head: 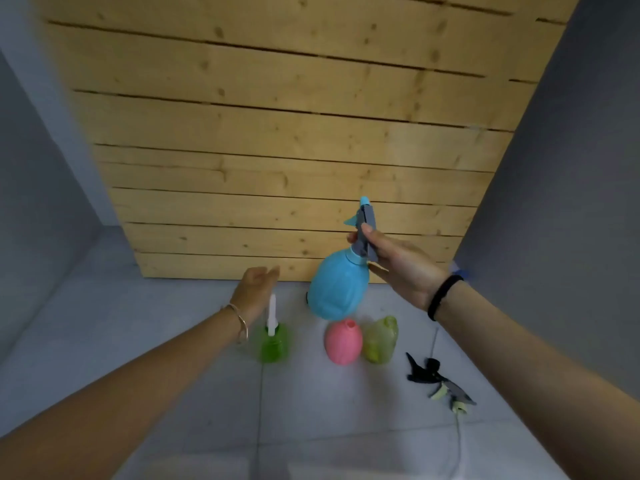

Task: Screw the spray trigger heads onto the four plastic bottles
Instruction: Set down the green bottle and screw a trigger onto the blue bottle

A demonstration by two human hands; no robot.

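one blue bottle in clamped right fingers, left fingers apart

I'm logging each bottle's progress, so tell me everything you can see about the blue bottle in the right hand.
The round, light blue plastic bottle has a bulbous, faintly ribbed body narrowing to a short neck. A grey spray trigger head with a blue nozzle tip and blue lever sits on that neck. The bottle hangs in the air, tilted slightly, above the pink bottle. The right hand holds it by the trigger head, fingers wrapped round it. The left hand is open beside it, not touching. Whether the head is fully tightened cannot be told.
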